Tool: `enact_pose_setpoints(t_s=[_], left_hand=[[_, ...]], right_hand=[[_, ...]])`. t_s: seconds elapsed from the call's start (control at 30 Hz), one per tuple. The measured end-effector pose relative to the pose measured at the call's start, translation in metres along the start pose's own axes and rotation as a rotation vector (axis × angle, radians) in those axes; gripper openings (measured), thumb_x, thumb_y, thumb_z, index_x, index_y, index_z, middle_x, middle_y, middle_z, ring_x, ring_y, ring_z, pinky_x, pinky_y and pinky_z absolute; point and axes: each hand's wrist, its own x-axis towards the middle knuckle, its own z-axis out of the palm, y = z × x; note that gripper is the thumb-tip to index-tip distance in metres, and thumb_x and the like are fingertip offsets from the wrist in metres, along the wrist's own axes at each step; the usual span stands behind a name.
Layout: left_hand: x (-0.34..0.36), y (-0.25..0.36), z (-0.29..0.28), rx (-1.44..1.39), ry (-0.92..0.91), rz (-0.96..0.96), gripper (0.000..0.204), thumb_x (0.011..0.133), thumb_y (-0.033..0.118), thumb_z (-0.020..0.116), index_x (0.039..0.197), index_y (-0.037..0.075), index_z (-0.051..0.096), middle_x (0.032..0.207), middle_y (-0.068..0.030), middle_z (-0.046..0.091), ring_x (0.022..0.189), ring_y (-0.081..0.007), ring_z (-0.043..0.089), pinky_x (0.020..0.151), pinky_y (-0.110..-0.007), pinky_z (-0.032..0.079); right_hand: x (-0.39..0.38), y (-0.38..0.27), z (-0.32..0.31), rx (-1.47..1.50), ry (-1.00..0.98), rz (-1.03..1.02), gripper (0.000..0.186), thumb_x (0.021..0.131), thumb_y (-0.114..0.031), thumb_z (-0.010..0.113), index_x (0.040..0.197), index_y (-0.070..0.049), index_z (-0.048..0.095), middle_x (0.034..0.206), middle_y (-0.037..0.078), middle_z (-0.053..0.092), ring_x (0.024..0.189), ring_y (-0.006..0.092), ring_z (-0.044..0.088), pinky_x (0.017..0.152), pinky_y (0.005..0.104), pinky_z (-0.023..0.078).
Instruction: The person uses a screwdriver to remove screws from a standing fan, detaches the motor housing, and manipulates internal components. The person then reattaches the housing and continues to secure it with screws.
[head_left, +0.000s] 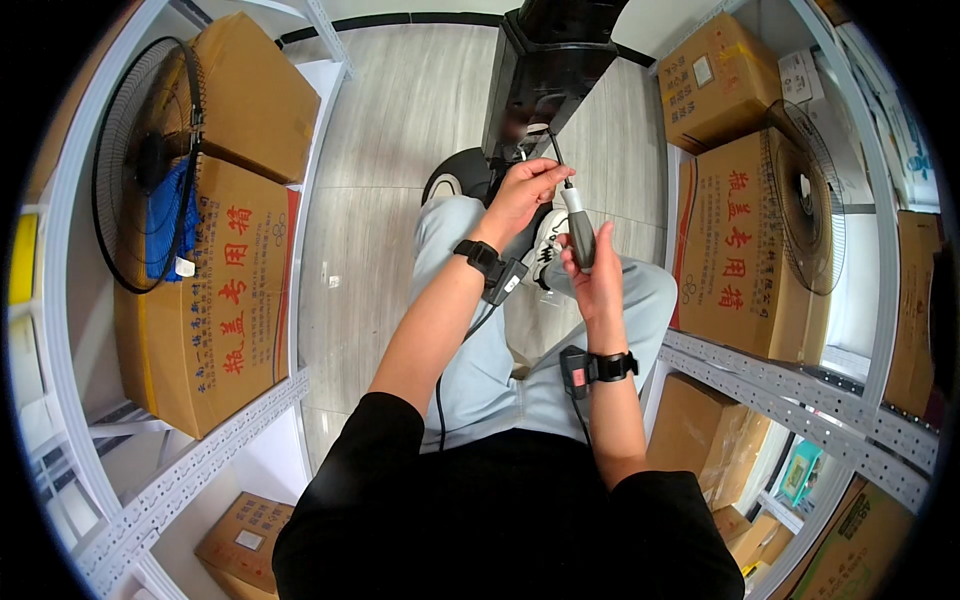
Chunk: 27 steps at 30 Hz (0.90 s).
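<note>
A screwdriver (580, 234) with a dark grey handle, pale collar and long thin shaft angles up toward the lower part of a tall black glossy column (540, 75). My left hand (525, 190) pinches at the shaft just above the collar. My right hand (593, 275) is closed round the handle, palm upward, thumb along its side. The shaft's end is at the column's lower face; whether it touches a screw is too small to tell. A dark base (465, 170) lies at the column's foot, beside my shoes and bent legs.
Shelving racks (210, 500) flank me on both sides, stacked with cardboard boxes (250, 105). A black wire fan guard (120, 230) leans at the left, and fan parts (815, 205) stand against boxes at the right. The tiled floor (370, 130) runs between the racks to a wall.
</note>
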Motion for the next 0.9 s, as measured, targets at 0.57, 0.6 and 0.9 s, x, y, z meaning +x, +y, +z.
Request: enact_pose_setpoints(t_s=[0.57, 0.6, 0.9], left_hand=[[-0.001, -0.001, -0.004, -0.051, -0.028, -0.009, 0.025, 0.098, 0.015, 0.063, 0.111, -0.006, 0.067, 0.069, 0.0066, 0.047, 0.06, -0.0035, 0.038, 0.056, -0.021, 0.031], [-0.001, -0.002, -0.005, -0.076, -0.028, -0.003, 0.025, 0.097, 0.015, 0.064, 0.11, -0.006, 0.068, 0.07, 0.0067, 0.048, 0.06, -0.0034, 0.038, 0.055, -0.021, 0.03], [0.0, -0.004, -0.008, -0.088, -0.001, 0.014, 0.025, 0.096, 0.014, 0.065, 0.112, -0.006, 0.067, 0.069, 0.007, 0.047, 0.061, -0.0033, 0.039, 0.056, -0.021, 0.03]], right_hand=[[0.005, 0.001, -0.027, -0.079, -0.188, -0.049, 0.049, 0.106, -0.042, 0.044, 0.129, 0.0, 0.054, 0.099, 0.01, 0.067, 0.076, 0.0114, 0.062, 0.061, 0.0211, 0.049], [0.002, 0.009, -0.014, -0.245, -0.021, -0.249, 0.049, 0.106, -0.043, 0.045, 0.127, 0.001, 0.055, 0.096, 0.01, 0.067, 0.073, 0.0112, 0.062, 0.058, 0.0198, 0.048], [-0.004, -0.01, -0.011, -0.017, -0.064, 0.067, 0.049, 0.106, -0.044, 0.042, 0.122, 0.0, 0.056, 0.097, 0.013, 0.069, 0.075, 0.0136, 0.067, 0.059, 0.0223, 0.053]])
